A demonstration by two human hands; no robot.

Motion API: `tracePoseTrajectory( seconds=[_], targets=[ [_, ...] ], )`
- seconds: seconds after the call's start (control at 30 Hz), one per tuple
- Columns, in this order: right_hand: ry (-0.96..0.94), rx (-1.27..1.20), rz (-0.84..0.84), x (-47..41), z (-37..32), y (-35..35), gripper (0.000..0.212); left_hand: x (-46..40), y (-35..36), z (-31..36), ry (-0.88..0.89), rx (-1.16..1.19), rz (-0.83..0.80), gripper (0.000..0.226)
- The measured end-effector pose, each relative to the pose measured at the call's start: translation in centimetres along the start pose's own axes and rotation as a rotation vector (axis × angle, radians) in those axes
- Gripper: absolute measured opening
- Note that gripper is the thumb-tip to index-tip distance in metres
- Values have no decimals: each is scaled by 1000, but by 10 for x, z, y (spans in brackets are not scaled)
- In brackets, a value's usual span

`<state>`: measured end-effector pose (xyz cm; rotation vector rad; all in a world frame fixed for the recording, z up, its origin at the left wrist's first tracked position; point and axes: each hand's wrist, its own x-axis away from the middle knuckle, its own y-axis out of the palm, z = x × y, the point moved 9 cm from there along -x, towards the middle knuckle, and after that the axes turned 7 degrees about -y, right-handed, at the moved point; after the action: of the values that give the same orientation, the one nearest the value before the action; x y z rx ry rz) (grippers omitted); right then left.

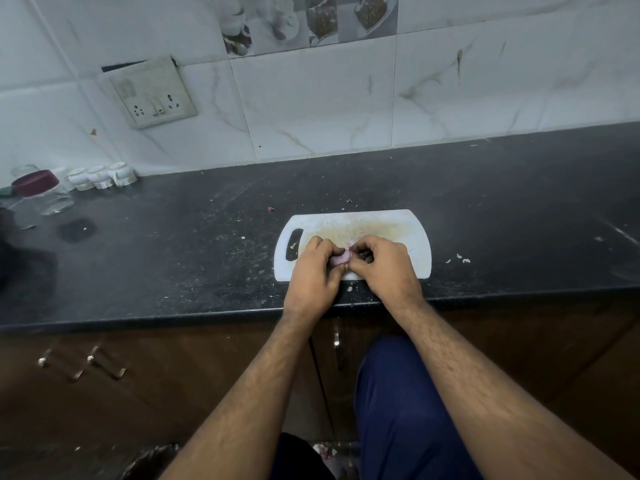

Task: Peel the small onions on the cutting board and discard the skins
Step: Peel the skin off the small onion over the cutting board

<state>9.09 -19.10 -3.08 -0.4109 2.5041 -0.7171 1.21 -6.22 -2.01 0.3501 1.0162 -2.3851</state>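
You stand at a dark stone countertop [485, 188] speckled with crumbs and scraps. Behind it rises a wall of white marble-patterned tiles [322, 105], streaked with brownish stains on the right. A band of picture tiles [304, 22] showing cups and food runs along the top. A grimy switch-and-socket plate [154, 91] sits tilted on the wall at left. In the far left corner you see a glass jar with a maroon lid [41, 192] and three small white jars [100, 176] against the wall. Below the counter are dark brown cabinet doors [138, 375] with metal handles [104, 365]. The light is dim and bluish.
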Motion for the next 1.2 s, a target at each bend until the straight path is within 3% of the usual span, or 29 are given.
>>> tracePoseTrajectory(
  seconds=[0.17,0.6,0.77,0.97,1.2],
  targets=[
    [7,58,7,-4,1,-2,16,5,0,3,39,-9,27,13],
    [16,31,113,-4,4,-12,15,-3,-8,-30,-230,320,12,15],
    [-48,41,38,-5,-4,-5,28,-2,-6,-27,-218,281,-9,14],
    [-106,122,-134,-6,-9,9,28,-1,-3,-20,-170,206,-24,10],
    [-84,66,-143,-9,-2,11,25,3,1,-14,-85,61,61,20]
  ],
)
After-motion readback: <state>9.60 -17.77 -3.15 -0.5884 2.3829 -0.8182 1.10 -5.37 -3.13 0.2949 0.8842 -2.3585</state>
